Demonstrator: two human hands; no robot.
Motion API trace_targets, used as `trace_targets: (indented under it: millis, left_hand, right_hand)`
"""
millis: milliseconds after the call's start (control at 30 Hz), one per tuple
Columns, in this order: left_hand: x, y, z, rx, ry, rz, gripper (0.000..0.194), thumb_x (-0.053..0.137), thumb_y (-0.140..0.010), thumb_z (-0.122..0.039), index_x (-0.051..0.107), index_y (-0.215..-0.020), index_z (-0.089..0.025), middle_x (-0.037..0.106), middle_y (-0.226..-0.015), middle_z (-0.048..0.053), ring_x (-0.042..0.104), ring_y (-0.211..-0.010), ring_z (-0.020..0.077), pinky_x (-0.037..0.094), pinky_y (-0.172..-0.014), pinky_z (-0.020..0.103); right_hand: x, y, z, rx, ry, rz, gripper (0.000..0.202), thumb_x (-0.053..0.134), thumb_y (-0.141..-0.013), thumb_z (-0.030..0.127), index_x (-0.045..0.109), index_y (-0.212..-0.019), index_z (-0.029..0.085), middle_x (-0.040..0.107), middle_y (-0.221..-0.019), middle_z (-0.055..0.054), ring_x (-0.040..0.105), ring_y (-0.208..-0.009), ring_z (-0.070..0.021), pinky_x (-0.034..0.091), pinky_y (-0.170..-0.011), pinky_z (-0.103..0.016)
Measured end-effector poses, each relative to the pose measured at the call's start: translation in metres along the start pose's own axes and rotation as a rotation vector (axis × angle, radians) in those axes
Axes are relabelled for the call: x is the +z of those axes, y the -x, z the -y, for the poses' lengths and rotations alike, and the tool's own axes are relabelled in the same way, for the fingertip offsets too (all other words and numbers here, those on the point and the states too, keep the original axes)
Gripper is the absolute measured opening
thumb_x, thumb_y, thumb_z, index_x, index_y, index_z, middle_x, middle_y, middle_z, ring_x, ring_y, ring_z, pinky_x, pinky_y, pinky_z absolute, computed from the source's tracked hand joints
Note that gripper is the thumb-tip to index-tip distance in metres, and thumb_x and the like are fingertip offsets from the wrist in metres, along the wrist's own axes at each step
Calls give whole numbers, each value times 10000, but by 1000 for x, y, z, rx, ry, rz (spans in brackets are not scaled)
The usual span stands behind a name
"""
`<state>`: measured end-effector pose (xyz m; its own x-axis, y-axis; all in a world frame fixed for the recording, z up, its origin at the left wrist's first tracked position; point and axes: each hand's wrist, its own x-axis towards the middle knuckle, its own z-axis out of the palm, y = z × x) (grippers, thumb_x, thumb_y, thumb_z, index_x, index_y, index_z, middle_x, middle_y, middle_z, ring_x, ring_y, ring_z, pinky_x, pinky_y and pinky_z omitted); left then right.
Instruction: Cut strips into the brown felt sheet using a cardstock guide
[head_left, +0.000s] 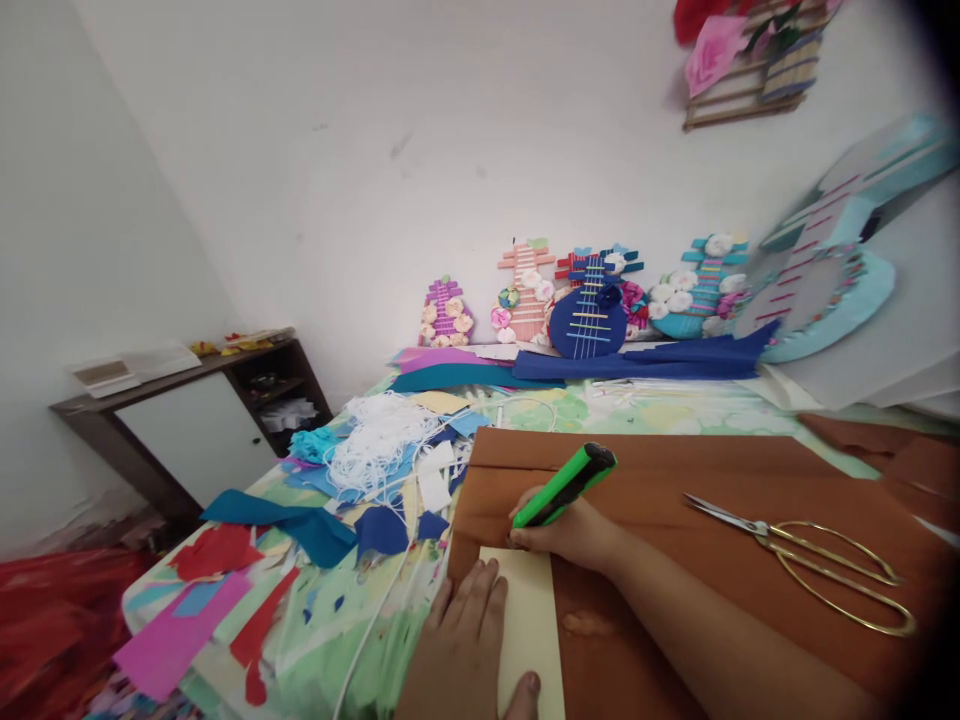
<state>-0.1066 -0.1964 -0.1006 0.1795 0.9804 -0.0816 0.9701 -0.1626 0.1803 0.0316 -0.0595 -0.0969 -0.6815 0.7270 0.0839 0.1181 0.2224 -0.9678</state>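
A green marker (pixel 559 492) with a black end is gripped in my right hand (pixel 574 535), its tip pointing down at the top edge of a pale yellow strip (pixel 531 625). My left hand (pixel 463 650) lies flat across the strip's left side, fingers stretched out and thumb apart. The strip rests on a large brown sheet (pixel 637 460) that covers much of the table's right side. Gold-handled scissors (pixel 795 560) lie on the brown sheet, right of my right forearm. The marker's tip is hidden behind my fingers.
Tangled white cord (pixel 382 445) and coloured scraps (pixel 225 550) cover the table's left part. Several decorated lute shapes (pixel 589 320) lean on the wall at the back, behind dark blue material (pixel 652 360). A low cabinet (pixel 187 425) stands at left.
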Motion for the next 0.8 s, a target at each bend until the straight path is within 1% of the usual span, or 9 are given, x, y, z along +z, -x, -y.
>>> trace_targets:
  millis: [100,200,300,400,500,633,800]
  left_hand:
    - [2,0,0,12,-10,-22,655,471,-710,-371,340,-1290,-96,239,-1355,105,219,-1232,295,174,-999,449]
    - [4,1,2,30,-14,-46,652,469,-716,-370,329,-1297,-110,233,-1359,94,216,-1235,288,173,-1001,442]
    - [6,1,4,44,-34,-56,658,469,-720,-376,317,-1302,-110,237,-1358,99,221,-1234,286,179,-999,442]
    - [8,0,5,56,-64,-63,662,472,-719,-384,326,-1297,-98,257,-1349,115,246,-1223,294,203,-989,448]
    - [9,1,5,64,-84,-94,653,476,-714,-378,348,-1286,-91,281,-1341,121,266,-1213,301,223,-980,452]
    - [9,2,5,84,-96,-115,644,461,-725,-379,345,-1287,-87,285,-1339,125,269,-1213,300,224,-981,446]
    - [9,2,4,45,-58,-95,645,454,-731,-390,332,-1295,-104,261,-1352,102,241,-1227,285,189,-998,430]
  right_hand:
    - [-1,1,4,-44,90,-8,109,634,-599,213,560,-672,178,587,-625,8,554,-589,-133,441,-535,-228]
    - [-1,1,6,-86,167,4,99,639,-579,194,571,-650,180,618,-698,-10,579,-672,-159,459,-611,-249]
    - [-2,1,2,-71,127,-11,118,648,-577,214,581,-669,181,625,-707,-12,586,-696,-167,465,-635,-258]
    - [-4,0,-3,-40,38,-18,138,661,-578,237,581,-674,178,618,-684,-2,584,-675,-157,468,-609,-247]
    - [-6,-1,-5,-33,4,-11,124,662,-582,220,576,-658,172,604,-647,9,575,-642,-143,463,-586,-234]
    - [-7,-1,-4,-45,0,11,95,641,-603,202,572,-661,170,595,-626,12,568,-625,-138,457,-575,-232]
    - [-6,-1,-4,-106,59,43,101,644,-607,222,579,-666,172,609,-675,2,570,-662,-142,454,-598,-233]
